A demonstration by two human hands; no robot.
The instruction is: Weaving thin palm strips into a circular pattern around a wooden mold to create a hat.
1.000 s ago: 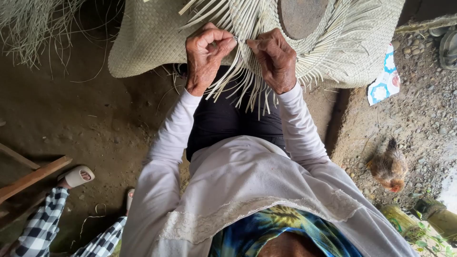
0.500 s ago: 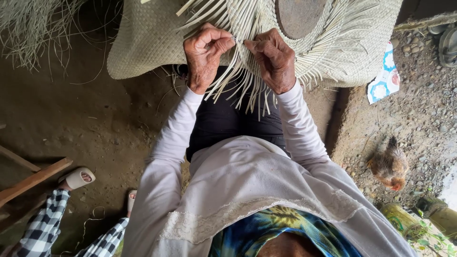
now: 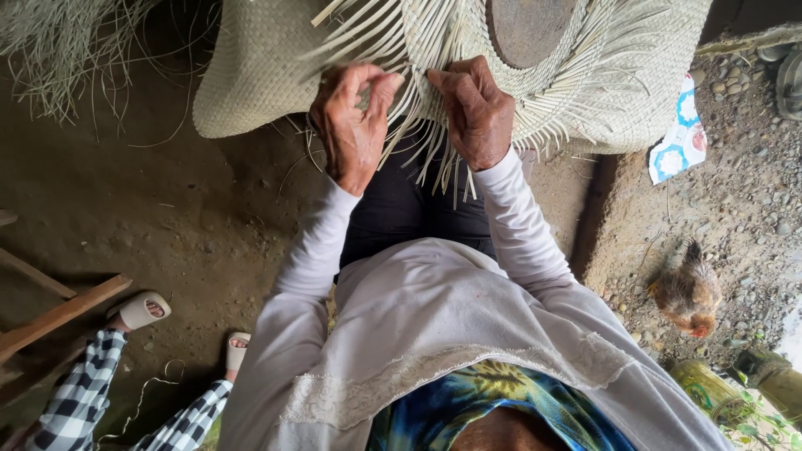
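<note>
Chicken (image 3: 687, 290) right of straw hat (image 3: 259, 75)

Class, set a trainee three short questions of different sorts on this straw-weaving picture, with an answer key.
1. True or false: both hands grip loose strands of the pale woven straw hat.
2. Which animal stands on the gravel? A) brown chicken B) cat C) dog
3. Fill in: the legs in checked trousers end in white ______.

Key:
1. True: the left hand and right hand pinch the unwoven straw strands at the hat's edge.
2. A, the brown chicken.
3. Sandals.
</note>
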